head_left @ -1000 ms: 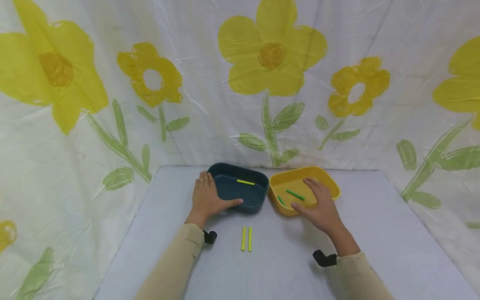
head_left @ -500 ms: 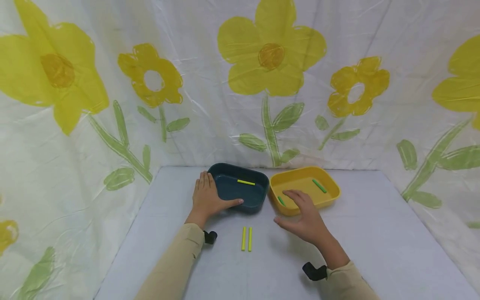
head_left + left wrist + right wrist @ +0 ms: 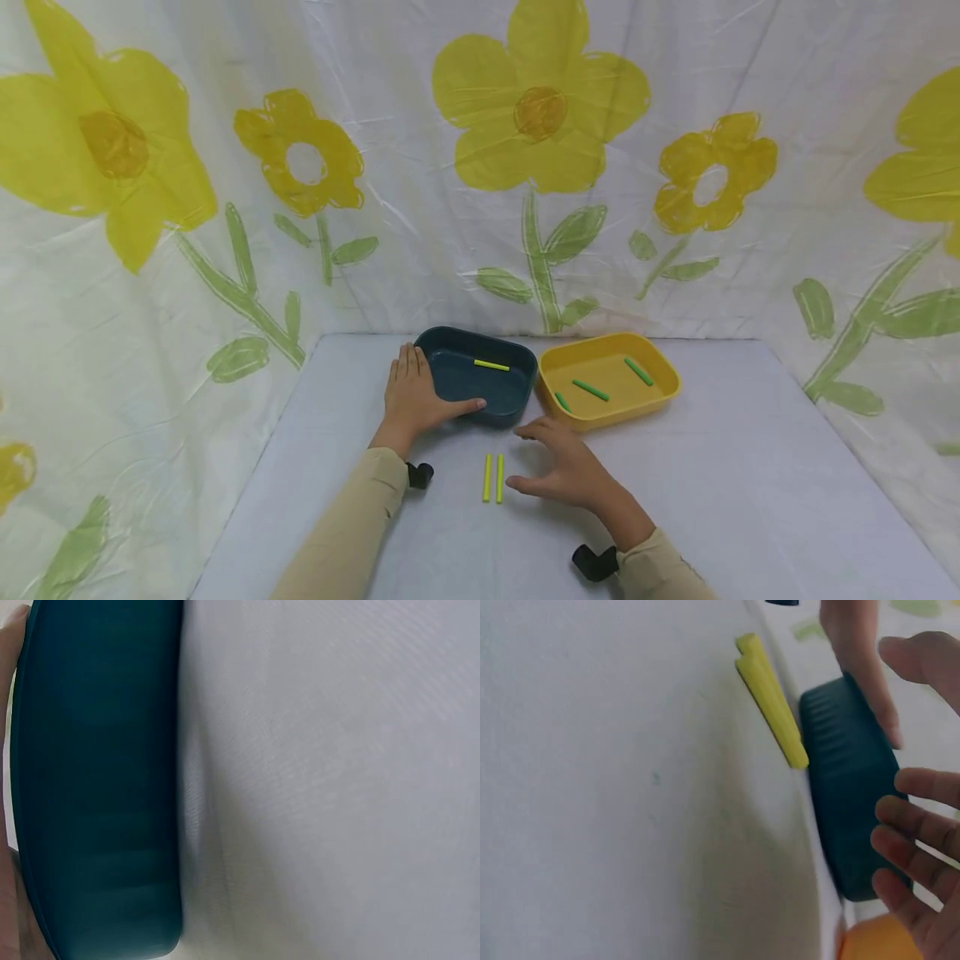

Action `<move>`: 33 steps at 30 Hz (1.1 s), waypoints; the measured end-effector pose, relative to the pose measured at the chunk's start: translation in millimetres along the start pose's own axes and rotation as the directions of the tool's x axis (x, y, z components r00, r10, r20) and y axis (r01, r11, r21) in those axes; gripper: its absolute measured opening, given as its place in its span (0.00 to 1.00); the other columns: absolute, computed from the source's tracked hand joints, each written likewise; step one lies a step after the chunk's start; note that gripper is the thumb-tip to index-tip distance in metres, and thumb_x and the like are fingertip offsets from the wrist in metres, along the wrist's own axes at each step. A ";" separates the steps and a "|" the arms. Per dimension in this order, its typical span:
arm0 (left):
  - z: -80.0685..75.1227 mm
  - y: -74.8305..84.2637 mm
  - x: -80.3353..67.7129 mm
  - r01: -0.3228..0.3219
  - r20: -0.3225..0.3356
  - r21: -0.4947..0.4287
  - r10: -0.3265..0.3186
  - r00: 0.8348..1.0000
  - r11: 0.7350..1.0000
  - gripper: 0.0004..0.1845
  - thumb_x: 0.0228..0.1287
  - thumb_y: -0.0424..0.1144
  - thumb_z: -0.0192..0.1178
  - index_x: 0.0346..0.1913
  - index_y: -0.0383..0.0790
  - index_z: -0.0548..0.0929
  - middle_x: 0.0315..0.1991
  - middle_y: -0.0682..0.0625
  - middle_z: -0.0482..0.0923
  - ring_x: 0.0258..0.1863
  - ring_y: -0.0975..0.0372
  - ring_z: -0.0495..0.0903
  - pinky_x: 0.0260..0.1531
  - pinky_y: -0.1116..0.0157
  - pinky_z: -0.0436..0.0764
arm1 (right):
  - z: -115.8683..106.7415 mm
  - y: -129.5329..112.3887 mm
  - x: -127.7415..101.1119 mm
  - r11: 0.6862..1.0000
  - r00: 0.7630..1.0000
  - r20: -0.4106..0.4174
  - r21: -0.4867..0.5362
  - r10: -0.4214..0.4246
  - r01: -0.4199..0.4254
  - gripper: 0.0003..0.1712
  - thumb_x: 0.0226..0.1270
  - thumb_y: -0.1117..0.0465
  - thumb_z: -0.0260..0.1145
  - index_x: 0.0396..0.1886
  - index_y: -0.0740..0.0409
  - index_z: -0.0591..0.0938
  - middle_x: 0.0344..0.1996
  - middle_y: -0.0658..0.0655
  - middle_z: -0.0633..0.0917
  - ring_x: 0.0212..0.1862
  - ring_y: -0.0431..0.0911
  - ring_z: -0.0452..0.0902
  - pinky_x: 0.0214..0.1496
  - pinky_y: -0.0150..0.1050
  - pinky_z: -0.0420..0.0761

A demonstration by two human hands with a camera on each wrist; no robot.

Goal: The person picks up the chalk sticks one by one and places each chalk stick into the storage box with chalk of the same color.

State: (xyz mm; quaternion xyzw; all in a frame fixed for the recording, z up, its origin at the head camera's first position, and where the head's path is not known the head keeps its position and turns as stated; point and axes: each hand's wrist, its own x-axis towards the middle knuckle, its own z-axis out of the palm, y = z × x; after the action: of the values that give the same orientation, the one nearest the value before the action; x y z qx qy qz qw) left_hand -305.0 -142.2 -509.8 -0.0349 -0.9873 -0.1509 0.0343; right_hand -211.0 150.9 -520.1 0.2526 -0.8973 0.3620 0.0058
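My left hand [image 3: 412, 402] rests on the left end of a dark teal tray [image 3: 461, 382], fingers straight and thumb spread along its front rim. One yellow stick [image 3: 492, 365] lies in that tray. My right hand [image 3: 566, 467] hovers just right of two parallel yellow sticks [image 3: 499, 478] on the table, thumb and fingers spread apart and holding nothing. In the right wrist view, the yellow sticks [image 3: 775, 705] lie beyond the hand, beside the teal tray [image 3: 847, 802]. The left wrist view is mostly the tray's side wall [image 3: 97, 780].
A yellow tray [image 3: 615, 362] sits right of the teal one, nearly touching it, with three green sticks [image 3: 591, 390] inside. Both trays stand near the back edge of the white table [image 3: 720, 467]. A flowered curtain [image 3: 420, 250] hangs behind.
My right hand has moved left and toward me, from over the yellow tray to beside the two yellow sticks, uncovering all the green sticks. My left hand has stayed put.
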 end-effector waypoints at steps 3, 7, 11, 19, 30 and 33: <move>0.5 0.8 0.1 -0.004 -0.010 0.003 0.004 1.000 1.000 0.90 0.33 0.97 0.51 0.84 0.25 0.43 0.86 0.31 0.35 0.88 0.43 0.37 0.86 0.44 0.43 | 6.7 1.5 0.9 1.000 0.998 0.059 0.009 0.018 -0.019 0.43 0.55 0.31 0.81 0.66 0.47 0.84 0.53 0.46 0.85 0.58 0.41 0.79 0.62 0.49 0.84; 1.1 0.4 0.5 -0.004 -0.012 0.007 0.004 1.000 1.000 0.91 0.32 0.98 0.51 0.84 0.26 0.43 0.87 0.31 0.35 0.88 0.43 0.37 0.86 0.44 0.43 | 14.5 2.0 2.2 0.999 0.995 0.093 -0.023 0.048 -0.046 0.44 0.52 0.29 0.81 0.66 0.45 0.84 0.52 0.43 0.84 0.56 0.40 0.78 0.61 0.47 0.84; 1.2 0.6 0.4 -0.003 -0.012 0.004 0.003 1.000 1.000 0.90 0.33 0.97 0.52 0.84 0.25 0.43 0.86 0.31 0.35 0.88 0.43 0.37 0.86 0.44 0.43 | 19.2 2.0 1.4 0.997 0.993 0.108 -0.057 0.056 -0.050 0.46 0.50 0.29 0.82 0.66 0.45 0.84 0.53 0.42 0.83 0.56 0.39 0.78 0.61 0.47 0.84; 0.5 0.7 -0.2 -0.007 -0.019 -0.004 0.007 1.000 1.000 0.90 0.34 0.97 0.53 0.84 0.25 0.44 0.86 0.30 0.37 0.88 0.43 0.38 0.86 0.44 0.44 | 23.7 4.2 2.2 0.994 0.994 0.104 -0.112 0.030 -0.018 0.45 0.50 0.27 0.81 0.64 0.43 0.85 0.50 0.41 0.83 0.53 0.36 0.77 0.60 0.45 0.84; 2.4 -1.3 1.6 -0.008 -0.011 0.025 0.008 1.000 1.000 0.90 0.33 0.98 0.51 0.84 0.25 0.44 0.86 0.30 0.39 0.88 0.43 0.38 0.86 0.44 0.44 | 23.5 5.1 3.9 0.991 0.992 0.123 -0.135 0.017 0.000 0.43 0.49 0.26 0.81 0.60 0.43 0.87 0.51 0.42 0.84 0.55 0.38 0.77 0.62 0.48 0.83; 1.7 -1.2 1.1 -0.009 -0.012 0.022 0.009 1.000 1.000 0.90 0.34 0.97 0.51 0.84 0.25 0.44 0.86 0.30 0.39 0.88 0.43 0.39 0.86 0.44 0.45 | 23.1 3.8 3.8 0.991 0.992 0.122 -0.137 0.016 0.000 0.42 0.48 0.26 0.81 0.59 0.43 0.88 0.50 0.42 0.83 0.55 0.39 0.77 0.62 0.48 0.83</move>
State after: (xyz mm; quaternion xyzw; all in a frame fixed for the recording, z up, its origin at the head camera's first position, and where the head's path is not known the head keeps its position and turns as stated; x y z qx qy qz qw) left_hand -306.3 -142.7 -511.7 -0.0382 -0.9886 -0.1400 0.0411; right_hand -212.1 136.4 -538.9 0.2698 -0.9197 0.2833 -0.0335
